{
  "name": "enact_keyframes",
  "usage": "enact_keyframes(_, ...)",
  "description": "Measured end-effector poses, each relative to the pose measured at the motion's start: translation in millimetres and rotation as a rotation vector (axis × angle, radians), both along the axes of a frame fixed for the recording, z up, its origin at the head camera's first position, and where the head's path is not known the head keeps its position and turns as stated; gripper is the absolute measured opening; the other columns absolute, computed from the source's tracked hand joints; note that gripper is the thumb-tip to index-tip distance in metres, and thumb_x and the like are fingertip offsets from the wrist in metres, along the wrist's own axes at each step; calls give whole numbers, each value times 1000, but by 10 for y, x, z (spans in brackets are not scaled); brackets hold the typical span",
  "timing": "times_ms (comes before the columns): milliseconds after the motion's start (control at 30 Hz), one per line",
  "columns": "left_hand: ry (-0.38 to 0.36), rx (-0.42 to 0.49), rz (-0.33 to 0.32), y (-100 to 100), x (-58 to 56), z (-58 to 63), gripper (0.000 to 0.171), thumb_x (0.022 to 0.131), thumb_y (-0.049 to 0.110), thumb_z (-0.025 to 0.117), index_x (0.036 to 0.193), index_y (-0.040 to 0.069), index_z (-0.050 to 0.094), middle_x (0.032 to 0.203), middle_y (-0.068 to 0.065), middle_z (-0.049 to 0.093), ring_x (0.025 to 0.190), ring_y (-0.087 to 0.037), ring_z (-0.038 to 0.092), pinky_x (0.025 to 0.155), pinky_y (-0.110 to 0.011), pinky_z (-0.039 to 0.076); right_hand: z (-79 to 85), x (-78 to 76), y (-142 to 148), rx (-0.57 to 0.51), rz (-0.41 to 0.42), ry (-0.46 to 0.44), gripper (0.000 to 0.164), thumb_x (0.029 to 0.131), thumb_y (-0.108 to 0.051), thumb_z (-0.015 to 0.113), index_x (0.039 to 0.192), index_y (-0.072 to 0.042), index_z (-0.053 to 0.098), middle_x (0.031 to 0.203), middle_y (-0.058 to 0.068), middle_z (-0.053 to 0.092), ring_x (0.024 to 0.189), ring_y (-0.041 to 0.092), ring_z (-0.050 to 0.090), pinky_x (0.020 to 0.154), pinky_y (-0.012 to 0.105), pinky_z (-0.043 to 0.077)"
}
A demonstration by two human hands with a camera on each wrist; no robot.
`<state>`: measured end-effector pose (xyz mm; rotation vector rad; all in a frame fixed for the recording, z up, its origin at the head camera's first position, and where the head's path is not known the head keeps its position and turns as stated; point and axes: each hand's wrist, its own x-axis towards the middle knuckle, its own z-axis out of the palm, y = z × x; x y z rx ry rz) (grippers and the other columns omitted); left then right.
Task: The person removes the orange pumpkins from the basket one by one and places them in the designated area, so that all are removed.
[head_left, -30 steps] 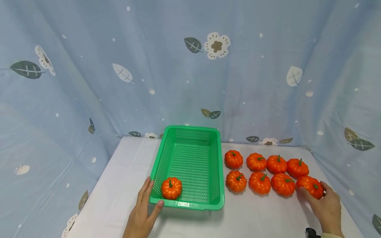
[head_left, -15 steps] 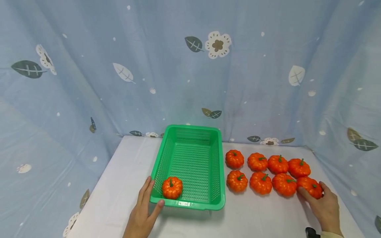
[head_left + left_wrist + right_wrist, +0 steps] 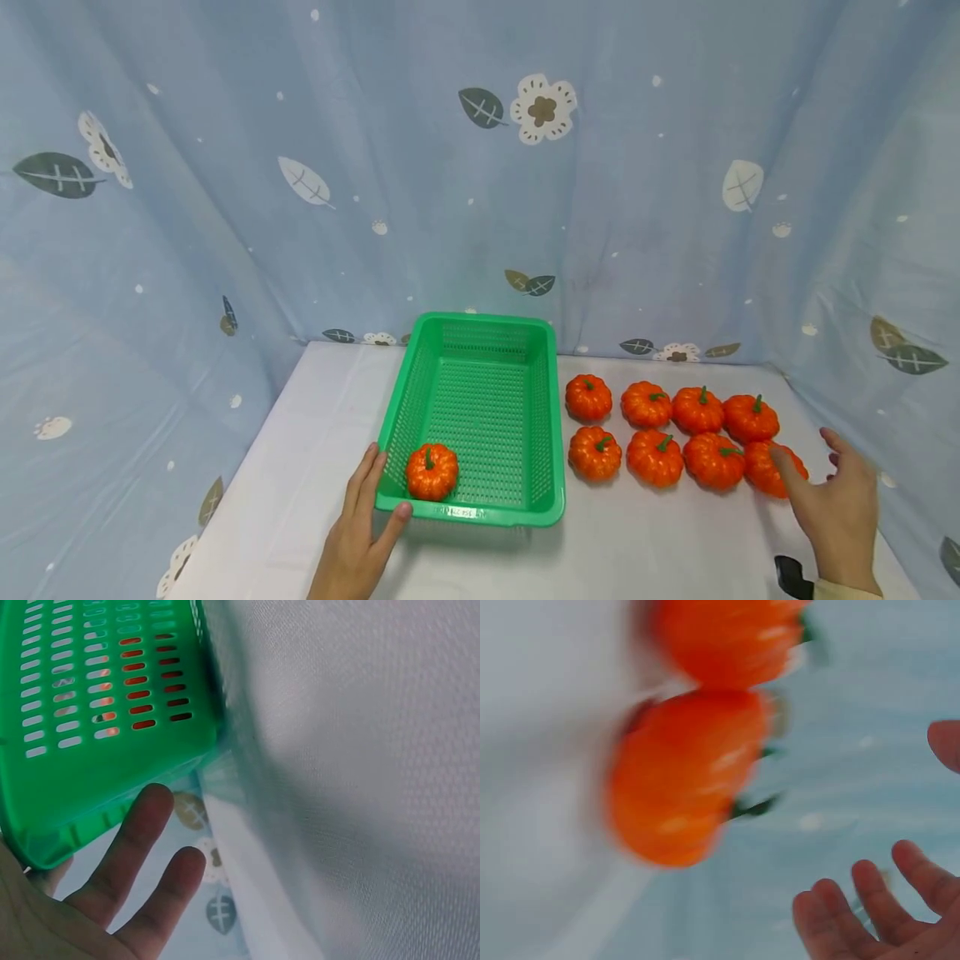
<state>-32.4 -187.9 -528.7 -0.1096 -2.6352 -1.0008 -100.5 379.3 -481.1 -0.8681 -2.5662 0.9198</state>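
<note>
My left hand rests at the near-left corner of a green plastic basket, fingers straight along its left side and thumb at the front rim. Inside that corner sits one small orange pumpkin with a green stem. In the left wrist view the fingers extend beside the basket's slotted wall. At the far right, my right hand is spread with nothing in it, beside the rightmost front-row pumpkin, which the thumb partly overlaps. The right wrist view has blurred pumpkins apart from the fingers.
Several more orange pumpkins stand in two rows right of the basket, on a white-covered table. A blue patterned curtain hangs behind and along both sides. The right wrist wears a black band.
My right hand has let go of the rightmost front pumpkin and drawn away up and to the right. That pumpkin lies slightly further left, against its neighbour. The left hand stays put.
</note>
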Motion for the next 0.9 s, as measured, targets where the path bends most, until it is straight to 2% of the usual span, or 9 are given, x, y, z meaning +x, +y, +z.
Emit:
enact_keyframes(133, -2, 5, 9, -8, 11, 1, 78, 99, 32, 68, 163, 27, 25, 168, 11, 17, 144, -29, 38, 100, -60, 47, 226, -56, -316, 23, 77, 183, 73, 97, -24, 69, 158, -7, 34, 155, 26, 35, 133, 49, 41, 108, 65, 37)
enact_keyframes(233, -15, 7, 13, -8, 9, 2, 77, 99, 33, 68, 163, 27, 24, 167, 12, 17, 144, -29, 37, 100, -60, 46, 322, -109, -576, 26, 242, 318, 71, 94, -19, 75, 155, -11, 41, 149, 21, 44, 129, 43, 46, 113, 36, 37)
enact_keyframes(300, -28, 9, 13, -6, 6, 1, 77, 100, 35, 67, 163, 28, 24, 168, 12, 16, 145, -29, 37, 101, -60, 46, 375, -158, -739, 23, 375, 369, 71, 93, -20, 77, 155, -15, 42, 146, 19, 48, 128, 41, 48, 106, 16, 33)
enact_keyframes(333, -30, 9, 12, -4, 2, -4, 76, 100, 35, 66, 163, 28, 23, 168, 12, 16, 145, -29, 37, 100, -60, 46, 398, -187, -823, 17, 436, 385, 71, 93, -20, 77, 155, -16, 42, 145, 18, 48, 127, 40, 48, 106, 17, 35)
enact_keyframes(400, -32, 11, 10, 1, 0, -10, 77, 100, 34, 66, 163, 28, 23, 168, 12, 16, 144, -29, 37, 99, -61, 47, 432, -258, -984, -8, 540, 409, 72, 93, -21, 77, 155, -20, 42, 145, 15, 48, 127, 38, 49, 100, 9, 34)
enact_keyframes(533, -33, 9, 5, 14, -6, -25, 76, 100, 35, 66, 163, 27, 24, 168, 12, 16, 144, -29, 38, 98, -61, 48, 484, -412, -1313, -49, 685, 472, 71, 91, -15, 78, 153, -18, 44, 146, 10, 48, 130, 30, 49, 104, 15, 40)
enact_keyframes(567, -32, 7, 4, 16, -5, -25, 76, 100, 35, 66, 163, 27, 24, 168, 12, 16, 144, -29, 38, 98, -60, 49, 490, -447, -1395, -57, 722, 486, 71, 91, -15, 78, 153, -19, 44, 147, 7, 48, 130, 27, 49, 100, 8, 37)
enact_keyframes(733, -23, 5, 4, 9, -9, -18, 76, 100, 35, 66, 163, 26, 25, 168, 12, 16, 143, -29, 39, 97, -60, 49, 589, -556, -1841, -111, 897, 514, 72, 91, -17, 79, 153, -22, 43, 149, 0, 47, 132, 20, 48, 105, 25, 44)
enact_keyframes(900, -18, 7, 9, -3, -8, -3, 76, 100, 35, 66, 163, 27, 25, 167, 12, 17, 144, -29, 38, 98, -60, 48, 703, -673, -2266, -137, 1058, 555, 72, 91, -17, 79, 153, -21, 43, 149, 2, 48, 131, 22, 50, 105, 42, 46)
